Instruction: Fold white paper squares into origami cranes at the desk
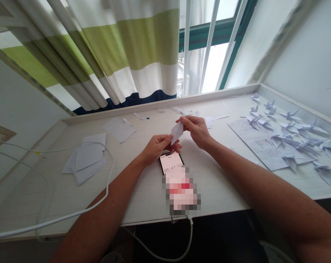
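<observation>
A small folded white paper piece (pixel 177 131) is held up between both hands above the white desk (pixel 132 182). My left hand (pixel 156 148) pinches its lower end with closed fingers. My right hand (pixel 196 129) pinches its upper edge from the right. Just below the hands a phone (pixel 171 162) lies flat on the desk showing a running timer; its lower part is blurred out.
Several finished paper cranes (pixel 291 131) lie at the right on a printed sheet (pixel 260 144). A stack of blank paper squares (pixel 86 159) sits at the left, more sheets (pixel 120 129) behind. A white cable (pixel 107 182) loops over the desk's front edge. Striped curtain (pixel 113 54) and window behind.
</observation>
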The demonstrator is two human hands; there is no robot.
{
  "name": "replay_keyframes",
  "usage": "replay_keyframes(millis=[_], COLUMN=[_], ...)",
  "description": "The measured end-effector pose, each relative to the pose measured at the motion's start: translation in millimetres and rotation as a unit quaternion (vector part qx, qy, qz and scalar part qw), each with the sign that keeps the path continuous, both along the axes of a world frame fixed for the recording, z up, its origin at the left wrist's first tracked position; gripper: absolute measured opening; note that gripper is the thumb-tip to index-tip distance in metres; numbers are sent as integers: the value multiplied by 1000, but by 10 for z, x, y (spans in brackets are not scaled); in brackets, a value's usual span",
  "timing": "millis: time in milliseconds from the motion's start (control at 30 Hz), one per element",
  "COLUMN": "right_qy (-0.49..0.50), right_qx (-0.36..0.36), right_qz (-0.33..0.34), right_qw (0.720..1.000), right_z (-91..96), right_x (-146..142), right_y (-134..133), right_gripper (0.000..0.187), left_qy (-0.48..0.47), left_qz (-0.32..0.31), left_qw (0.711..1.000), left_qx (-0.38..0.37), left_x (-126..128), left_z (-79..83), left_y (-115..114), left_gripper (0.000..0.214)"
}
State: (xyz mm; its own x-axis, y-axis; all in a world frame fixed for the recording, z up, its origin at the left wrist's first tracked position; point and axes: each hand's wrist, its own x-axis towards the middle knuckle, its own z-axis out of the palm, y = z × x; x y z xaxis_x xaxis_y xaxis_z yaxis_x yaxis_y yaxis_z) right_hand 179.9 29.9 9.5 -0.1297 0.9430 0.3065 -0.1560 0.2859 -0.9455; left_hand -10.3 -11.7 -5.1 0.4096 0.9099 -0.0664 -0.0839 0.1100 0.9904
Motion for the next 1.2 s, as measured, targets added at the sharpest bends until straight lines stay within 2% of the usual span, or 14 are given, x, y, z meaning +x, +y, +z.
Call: replay_keyframes(millis=[400, 700, 867, 1067, 1200], right_qy=[24, 10, 8, 31, 43], right_qx=[-4, 12, 11, 3, -4], right_qz=[-23, -52, -45, -50, -42], right_qw=[999, 999, 999, 998, 998], right_z=[-33, -28, -48, -60, -53], right_x=[9, 5, 23, 48, 44], right_y=[41, 31, 58, 95, 88], right_gripper=[39, 46, 48, 52, 52], left_qy=[20, 42, 48, -11, 24], left_qz=[-6, 49, 75, 59, 62], left_qw=[1000, 997, 996, 998, 998], left_qx=[13, 35, 16, -17, -20], left_x=[-32, -63, -72, -108, -85], left_z=[5, 25, 64, 113, 110], left_y=[5, 28, 15, 22, 26], left_gripper=[45, 38, 43, 38, 51])
